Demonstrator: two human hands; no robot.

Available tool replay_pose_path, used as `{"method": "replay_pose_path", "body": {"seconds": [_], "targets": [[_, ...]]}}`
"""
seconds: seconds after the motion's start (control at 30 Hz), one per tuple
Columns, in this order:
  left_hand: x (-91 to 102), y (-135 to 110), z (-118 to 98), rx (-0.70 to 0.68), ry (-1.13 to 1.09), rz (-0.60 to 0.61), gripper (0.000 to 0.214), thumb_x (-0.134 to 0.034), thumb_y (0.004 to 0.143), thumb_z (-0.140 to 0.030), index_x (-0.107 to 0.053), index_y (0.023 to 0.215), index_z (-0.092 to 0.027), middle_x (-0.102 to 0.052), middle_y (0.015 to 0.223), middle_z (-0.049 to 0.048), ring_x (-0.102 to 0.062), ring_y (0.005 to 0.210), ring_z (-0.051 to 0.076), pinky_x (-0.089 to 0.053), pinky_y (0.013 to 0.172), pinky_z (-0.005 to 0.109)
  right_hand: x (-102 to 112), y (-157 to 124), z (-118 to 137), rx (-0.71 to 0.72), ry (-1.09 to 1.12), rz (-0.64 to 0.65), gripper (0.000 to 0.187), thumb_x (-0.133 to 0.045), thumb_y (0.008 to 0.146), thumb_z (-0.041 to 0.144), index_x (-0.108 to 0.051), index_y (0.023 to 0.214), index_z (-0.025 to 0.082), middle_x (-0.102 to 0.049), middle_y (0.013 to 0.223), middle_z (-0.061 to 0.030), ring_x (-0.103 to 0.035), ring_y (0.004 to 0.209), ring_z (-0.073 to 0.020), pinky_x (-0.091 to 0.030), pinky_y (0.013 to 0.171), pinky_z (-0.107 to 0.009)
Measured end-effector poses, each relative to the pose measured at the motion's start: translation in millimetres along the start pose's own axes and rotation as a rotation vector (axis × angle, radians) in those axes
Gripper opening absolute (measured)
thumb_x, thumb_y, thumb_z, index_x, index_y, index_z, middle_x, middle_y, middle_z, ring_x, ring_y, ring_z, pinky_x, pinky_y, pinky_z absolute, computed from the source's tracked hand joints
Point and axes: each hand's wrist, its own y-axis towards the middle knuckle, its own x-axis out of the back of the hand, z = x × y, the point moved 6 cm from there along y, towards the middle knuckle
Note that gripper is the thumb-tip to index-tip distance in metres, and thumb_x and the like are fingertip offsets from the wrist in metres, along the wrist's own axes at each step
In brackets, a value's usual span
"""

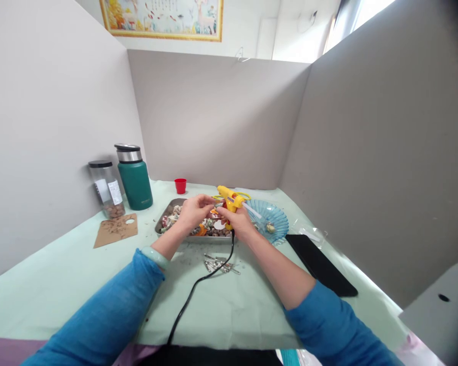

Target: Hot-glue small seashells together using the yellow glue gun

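My right hand [238, 222] is wrapped round a yellow hot glue gun [231, 197], with a whitish glue stick [252, 210] jutting from its back. The black cord [202, 278] runs from the grip towards the front edge of the table. Close by on the left, my left hand [196, 209] has its fingertips pinched together near the right thumb; what they hold is too small to make out. Both hands are over a metal tray [161, 223] of small mixed pieces, some orange, white and brown. My forearms and fingers hide part of it.
Several silver metal pins or clips [218, 264] lie before the tray. A blue fluted plate [278, 216] and a black flat slab [320, 267] are at right. Leftward stand a green bottle [135, 184], a clear jar [107, 189], brown card [116, 230] and red cup [180, 186]. Grey panels [217, 122] surround the table.
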Motion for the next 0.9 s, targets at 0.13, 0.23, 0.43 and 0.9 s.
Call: {"method": "replay_pose_path", "body": {"seconds": [0.13,0.23,0.43,0.9], "targets": [[-2.7,0.0,3.9,0.042,0.023,0.022,0.016,-0.073,0.068,-0.014,-0.068,0.082,-0.017,-0.07,0.073,0.001,-0.062,0.05,0.013,-0.047,0.053,0.025,0.5,0.8,0.7,0.015,0.047,-0.002,0.038,-0.081,0.059,0.036,-0.061,0.088,0.02,-0.059,0.073,0.0025,-0.057,0.059,-0.012,-0.05,0.05,-0.025],[-4.1,-0.5,5.1,0.064,0.051,0.032,0.008,-0.07,0.071,-0.015,-0.066,0.077,-0.017,-0.068,0.065,0.0004,-0.063,0.052,0.015,-0.048,0.056,0.026,-0.9,1.6,-2.0,-0.005,0.056,0.033,0.042,-0.081,0.06,0.038,-0.062,0.094,0.021,-0.064,0.081,0.0001,-0.062,0.065,-0.015,-0.055,0.055,-0.028],[-0.5,-2.1,-0.5,-0.031,0.263,-0.013,0.008,-0.065,0.071,-0.014,-0.068,0.075,-0.02,-0.067,0.06,-0.0001,-0.065,0.059,0.018,-0.047,0.064,0.027,-2.0,2.9,-8.4,-0.06,0.055,0.064,0.045,-0.085,0.057,0.035,-0.063,0.094,0.02,-0.065,0.078,-0.0003,-0.065,0.066,-0.0167,-0.053,0.052,-0.027],[-5.0,-2.2,3.3,0.027,0.03,0.045,0.01,-0.061,0.067,-0.017,-0.062,0.077,-0.017,-0.064,0.067,-0.002,-0.06,0.049,0.011,-0.046,0.051,0.023,-2.1,2.3,-7.9,-0.097,0.13,0.082,0.045,-0.085,0.055,0.034,-0.063,0.091,0.019,-0.064,0.074,0.0013,-0.064,0.062,-0.0137,-0.054,0.053,-0.025]]}}
